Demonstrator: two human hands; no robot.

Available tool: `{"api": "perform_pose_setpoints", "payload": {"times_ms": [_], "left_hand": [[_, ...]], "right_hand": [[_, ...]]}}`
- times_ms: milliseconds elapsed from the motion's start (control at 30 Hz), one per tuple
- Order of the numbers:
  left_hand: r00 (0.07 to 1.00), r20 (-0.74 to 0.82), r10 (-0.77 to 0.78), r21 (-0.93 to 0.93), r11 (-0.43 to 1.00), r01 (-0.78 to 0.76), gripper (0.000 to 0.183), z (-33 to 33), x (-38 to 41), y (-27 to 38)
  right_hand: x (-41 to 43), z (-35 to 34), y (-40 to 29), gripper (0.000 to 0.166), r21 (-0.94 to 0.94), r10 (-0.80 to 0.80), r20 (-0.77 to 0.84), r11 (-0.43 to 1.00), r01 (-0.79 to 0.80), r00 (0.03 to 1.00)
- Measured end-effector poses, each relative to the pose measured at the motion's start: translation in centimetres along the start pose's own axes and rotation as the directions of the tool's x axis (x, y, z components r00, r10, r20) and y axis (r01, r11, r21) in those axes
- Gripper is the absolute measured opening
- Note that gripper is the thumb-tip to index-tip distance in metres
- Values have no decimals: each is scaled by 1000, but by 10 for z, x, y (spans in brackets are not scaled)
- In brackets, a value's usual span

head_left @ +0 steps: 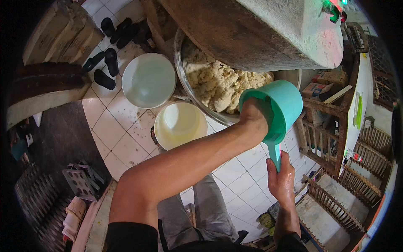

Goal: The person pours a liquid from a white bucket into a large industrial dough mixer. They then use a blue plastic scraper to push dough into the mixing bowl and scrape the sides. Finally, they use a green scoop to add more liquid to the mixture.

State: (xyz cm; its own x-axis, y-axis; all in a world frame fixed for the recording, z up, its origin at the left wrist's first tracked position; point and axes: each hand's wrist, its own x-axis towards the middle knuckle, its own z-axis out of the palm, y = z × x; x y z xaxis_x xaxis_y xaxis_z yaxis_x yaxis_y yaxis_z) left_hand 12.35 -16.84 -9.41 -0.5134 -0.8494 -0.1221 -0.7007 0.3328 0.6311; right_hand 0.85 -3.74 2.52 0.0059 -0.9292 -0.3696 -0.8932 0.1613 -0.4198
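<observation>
My right hand (pixel 282 179) grips the handle of a turquoise plastic dipper (pixel 288 107), whose cup is tilted with its mouth towards the left. Into that cup reaches my left hand (pixel 257 115); its fingers are hidden inside. Just beyond the dipper, a large round metal bowl (pixel 182 74) holds a lumpy, pale dough-like mass (pixel 217 83). Part of the bowl lies out of sight beneath a bulky, stained machine housing (pixel 252 34). To the left stand a white bucket of clear liquid (pixel 149 80) and, nearer me, a cream-coloured bucket (pixel 181 125) with a little yellowish liquid at the bottom.
Black sandals (pixel 104 79) lie on the tiled floor (pixel 119 141) at the upper left, near stacked paper sacks (pixel 59 34). A wooden shelf unit (pixel 340 116) with boxes stands at the right, and slatted wooden racks (pixel 333 204) are at the lower right.
</observation>
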Motion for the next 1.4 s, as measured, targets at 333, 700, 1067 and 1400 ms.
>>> {"api": "perform_pose_setpoints", "payload": {"times_ms": [333,700,1067,1400], "left_hand": [[991,-130,31,118,993,-15,18,17,-11,-7],[999,53,-11,95,995,6,10,-27,-34,-2],[1000,6,-5,106,994,5,12,-12,-26,-13],[1000,15,-14,161,987,11,10,-8,-32,-13]], "right_hand": [[3,3,-2,28,0,-30,10,1000,30,999],[5,9,-5,28,22,-12,15,1000,11,1000],[3,11,-6,26,-10,-48,33,999,48,998],[3,13,-9,27,45,-1,83,999,-3,997]]}}
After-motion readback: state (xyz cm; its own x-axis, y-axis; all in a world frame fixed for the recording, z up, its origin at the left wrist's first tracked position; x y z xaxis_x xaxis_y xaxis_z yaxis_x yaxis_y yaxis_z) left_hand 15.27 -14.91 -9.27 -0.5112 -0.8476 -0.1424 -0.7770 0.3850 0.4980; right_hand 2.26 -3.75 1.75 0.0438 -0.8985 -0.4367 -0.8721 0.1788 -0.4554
